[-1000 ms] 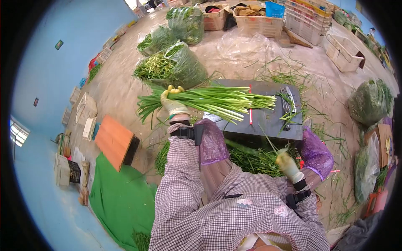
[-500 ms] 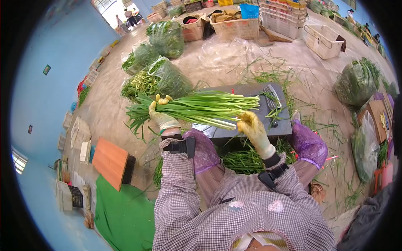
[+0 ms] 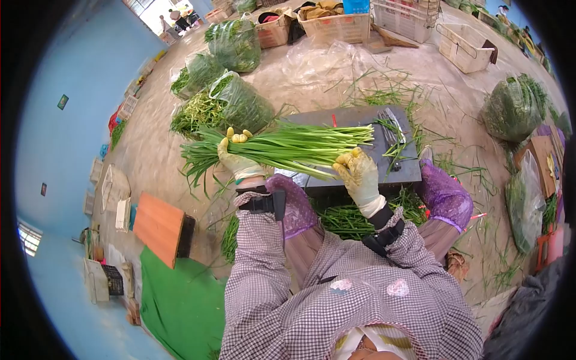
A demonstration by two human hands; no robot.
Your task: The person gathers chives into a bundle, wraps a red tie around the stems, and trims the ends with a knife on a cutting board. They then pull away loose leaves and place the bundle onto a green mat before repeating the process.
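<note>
Near the green stalks (image 3: 288, 147), clippings (image 3: 384, 123) partly cover tools (image 3: 393, 116), perhaps knives.

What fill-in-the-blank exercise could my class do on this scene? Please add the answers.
1. Covering the fingers of the left hand and right hand are ____.
2. The bundle of chive-like greens has its pale stem ends beside the ____ hand.
3. The large cloth at lower left is coloured ____.
4. The knee covers are coloured ____.

Missing words: gloves; right; green; purple.

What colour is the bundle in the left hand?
The bundle is green, paler at one end; head view.
</note>
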